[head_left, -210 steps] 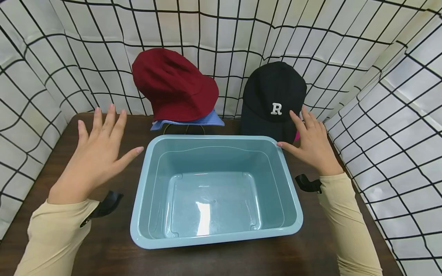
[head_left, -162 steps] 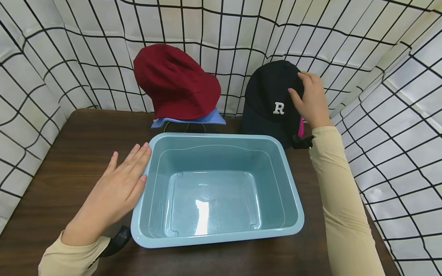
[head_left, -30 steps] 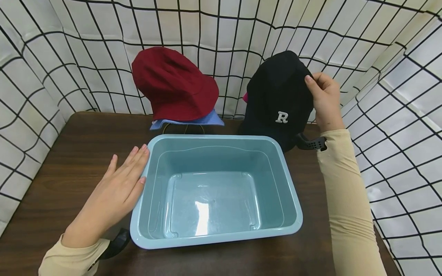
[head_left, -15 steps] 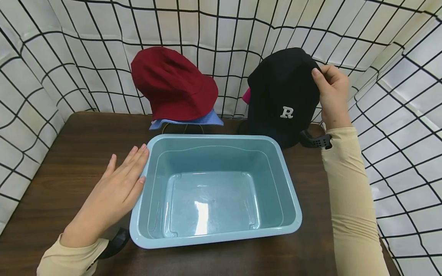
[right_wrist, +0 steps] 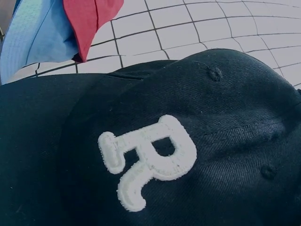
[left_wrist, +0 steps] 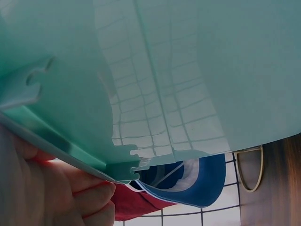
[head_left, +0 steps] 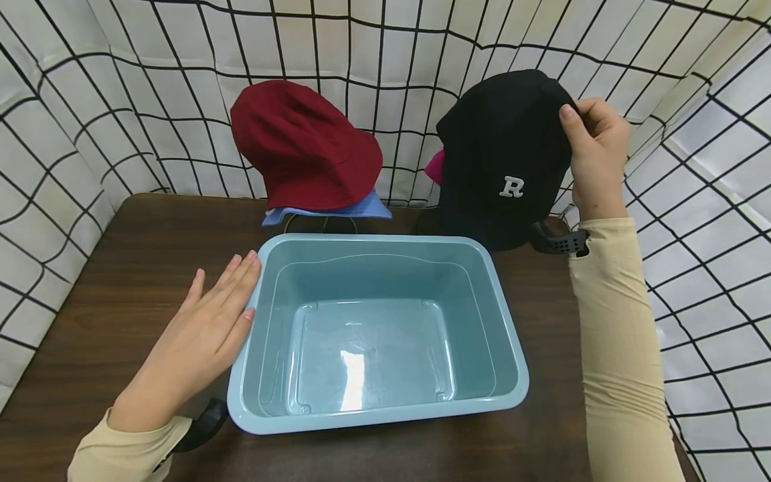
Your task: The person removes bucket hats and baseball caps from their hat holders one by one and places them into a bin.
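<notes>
My right hand pinches the upper right edge of a black baseball cap with a white letter R, thumb on its front. The cap is raised behind the bin, its brim pointing down. In the right wrist view the cap fills most of the picture and the hand is hidden. A magenta piece shows past the cap's left edge. My left hand rests its straight fingers along the left rim of a light blue plastic bin. In the left wrist view, fingers lie under the bin's rim.
A dark red bucket hat sits over a blue hat at the back of the brown table, above a gold wire stand. Black wire grid panels with white sheeting enclose the back and sides.
Earlier both hands were raised apart; the left came to the bin's rim and the right took hold of the cap. Over the last second the cap has moved up and right, showing more magenta.
</notes>
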`<state>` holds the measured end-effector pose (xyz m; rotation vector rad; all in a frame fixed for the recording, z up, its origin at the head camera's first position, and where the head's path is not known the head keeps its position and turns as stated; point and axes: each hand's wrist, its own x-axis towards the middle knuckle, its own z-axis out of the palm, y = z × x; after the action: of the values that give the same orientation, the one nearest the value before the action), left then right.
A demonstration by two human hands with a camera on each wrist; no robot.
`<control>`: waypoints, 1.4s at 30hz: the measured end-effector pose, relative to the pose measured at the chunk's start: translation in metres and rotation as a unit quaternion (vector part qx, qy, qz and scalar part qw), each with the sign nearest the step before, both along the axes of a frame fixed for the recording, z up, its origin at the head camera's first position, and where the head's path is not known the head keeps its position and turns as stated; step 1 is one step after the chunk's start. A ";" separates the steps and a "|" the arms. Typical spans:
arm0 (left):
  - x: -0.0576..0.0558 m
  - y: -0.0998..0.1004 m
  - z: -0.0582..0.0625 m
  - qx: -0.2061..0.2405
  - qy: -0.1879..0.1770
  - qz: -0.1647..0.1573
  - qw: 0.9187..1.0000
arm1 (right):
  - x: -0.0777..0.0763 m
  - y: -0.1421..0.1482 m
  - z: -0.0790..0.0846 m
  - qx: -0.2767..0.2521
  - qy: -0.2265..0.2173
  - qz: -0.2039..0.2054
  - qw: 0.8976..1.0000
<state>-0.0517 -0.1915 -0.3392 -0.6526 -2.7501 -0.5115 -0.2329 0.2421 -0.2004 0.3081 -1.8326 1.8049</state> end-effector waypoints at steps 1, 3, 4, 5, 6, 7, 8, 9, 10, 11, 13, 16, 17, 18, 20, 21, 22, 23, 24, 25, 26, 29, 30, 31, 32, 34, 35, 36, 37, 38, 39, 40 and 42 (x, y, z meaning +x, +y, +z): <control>0.000 0.000 0.000 0.000 0.000 -0.001 1.000 | 0.000 0.000 0.001 0.001 0.001 -0.004 1.000; 0.000 0.000 0.000 0.000 0.000 -0.002 1.000 | 0.001 0.001 0.004 0.002 0.005 -0.009 1.000; 0.000 0.000 0.000 0.000 0.000 -0.002 1.000 | 0.001 0.001 0.005 0.001 0.007 -0.012 1.000; 0.000 -0.001 0.000 0.001 0.001 -0.003 1.000 | 0.001 0.001 0.006 -0.002 0.010 -0.013 1.000; 0.000 -0.001 0.000 0.001 0.001 -0.004 1.000 | 0.001 0.001 0.007 -0.006 0.014 -0.013 1.000; 0.000 -0.001 0.000 0.002 0.001 -0.005 1.000 | 0.001 0.002 0.008 -0.009 0.015 -0.014 1.000; 0.000 -0.001 0.000 0.003 0.001 -0.005 1.000 | 0.001 0.002 0.009 -0.012 0.018 -0.016 1.000; 0.000 -0.002 0.000 0.003 0.001 -0.006 1.000 | 0.001 0.002 0.009 -0.016 0.022 -0.017 0.999; 0.000 -0.002 0.000 0.003 0.000 -0.006 1.000 | 0.001 0.002 0.010 -0.018 0.024 -0.020 0.999; 0.000 -0.002 0.000 0.003 0.000 -0.007 1.000 | 0.001 0.002 0.011 -0.020 0.027 -0.023 0.999; 0.000 -0.002 0.000 0.002 -0.002 -0.008 1.000 | 0.002 0.002 0.011 -0.022 0.028 -0.030 0.999; 0.000 -0.002 0.000 0.002 -0.003 -0.007 1.000 | 0.003 0.002 0.013 -0.032 0.031 -0.031 0.999; 0.000 -0.002 0.000 0.003 -0.002 -0.007 1.000 | 0.003 0.002 0.013 -0.035 0.030 -0.029 0.999; 0.000 -0.002 0.000 0.003 -0.002 -0.007 1.000 | 0.004 0.001 0.013 -0.039 0.029 -0.025 0.999; 0.000 -0.002 0.000 0.004 -0.001 -0.007 1.000 | 0.006 0.001 0.014 -0.041 0.024 -0.019 0.999; 0.000 -0.002 0.000 0.004 -0.001 -0.006 1.000 | 0.007 0.001 0.014 -0.039 0.021 -0.018 0.999; 0.000 -0.001 -0.001 0.004 -0.001 -0.005 1.000 | 0.008 0.000 0.014 -0.037 0.019 -0.015 0.999; 0.001 -0.001 -0.001 0.004 -0.001 -0.005 1.000 | 0.009 0.000 0.014 -0.034 0.017 -0.012 0.999; 0.001 -0.001 -0.001 0.005 -0.001 -0.004 1.000 | 0.010 -0.001 0.014 -0.030 0.015 -0.010 0.999; 0.001 -0.001 -0.001 0.005 -0.002 -0.003 1.000 | 0.011 -0.001 0.014 -0.028 0.014 -0.008 0.999; 0.001 -0.001 -0.001 0.005 -0.002 -0.002 1.000 | 0.011 -0.001 0.014 -0.025 0.015 -0.005 1.000; 0.001 -0.001 -0.001 0.005 -0.003 -0.002 1.000 | 0.013 -0.002 0.014 -0.030 0.016 0.014 0.999; 0.001 -0.001 -0.001 0.005 -0.004 -0.002 1.000 | 0.013 -0.002 0.014 -0.034 0.017 0.021 0.999; 0.001 -0.001 -0.001 0.005 -0.004 -0.002 1.000 | 0.013 -0.002 0.014 -0.037 0.018 0.030 0.999; 0.001 -0.001 -0.001 0.004 -0.005 -0.003 1.000 | 0.014 -0.002 0.013 -0.036 0.019 0.038 0.998; 0.000 -0.001 -0.001 0.002 -0.007 -0.004 1.000 | 0.016 -0.002 0.013 -0.043 0.018 0.056 0.997; 0.000 -0.001 -0.001 0.000 -0.008 -0.005 1.000 | 0.017 -0.002 0.013 -0.046 0.018 0.066 0.997; -0.001 -0.001 0.000 -0.001 -0.010 -0.005 1.000 | 0.017 -0.002 0.012 -0.043 0.022 0.074 0.996; -0.001 -0.001 0.000 -0.002 -0.011 -0.006 1.000 | 0.019 -0.003 0.011 -0.041 0.024 0.082 0.995; -0.002 -0.001 0.000 -0.003 -0.012 -0.006 1.000 | 0.020 -0.004 0.011 -0.046 0.022 0.093 0.994; -0.002 -0.001 0.000 -0.004 -0.012 -0.006 1.000 | 0.021 -0.005 0.011 -0.052 0.020 0.104 0.993; -0.001 -0.001 0.000 -0.003 -0.012 -0.006 1.000 | 0.022 -0.006 0.010 -0.049 0.020 0.112 0.992; -0.001 0.000 0.000 -0.001 -0.009 -0.005 1.000 | 0.024 -0.008 0.009 -0.042 0.020 0.124 0.991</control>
<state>-0.0530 -0.1918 -0.3388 -0.6665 -2.7664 -0.5185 -0.2089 0.2346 -0.1913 0.5576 -1.7471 2.0207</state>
